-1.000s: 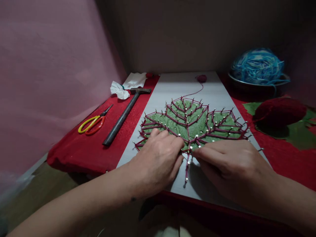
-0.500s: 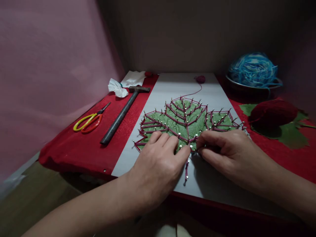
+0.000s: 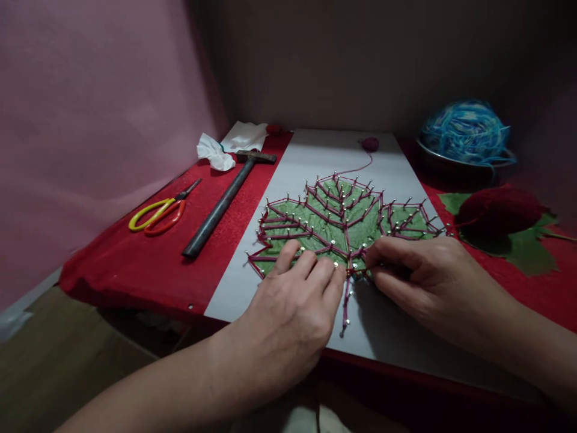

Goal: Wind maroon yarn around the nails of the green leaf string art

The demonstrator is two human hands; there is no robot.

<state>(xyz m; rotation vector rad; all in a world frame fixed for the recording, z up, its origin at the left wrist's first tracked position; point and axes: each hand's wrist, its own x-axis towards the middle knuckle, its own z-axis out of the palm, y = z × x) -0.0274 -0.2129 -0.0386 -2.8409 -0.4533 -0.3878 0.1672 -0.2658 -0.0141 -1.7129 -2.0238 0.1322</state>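
On the white board (image 3: 315,157), string-art leaf (image 3: 336,219), stem toward the person, tip away

Both my hands are working close together, low and forward.

My left hand (image 3: 293,307) is lying palm down, fingers (image 3: 311,267) stretched flat and slightly spread, forearm running in from the lower left. My right hand (image 3: 428,282) is curling in from the right, thumb and forefinger pinching together at the tips, just beside the left fingertips.

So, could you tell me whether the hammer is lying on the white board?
No, the hammer lies on the red cloth, left of the white board, beside the scissors.
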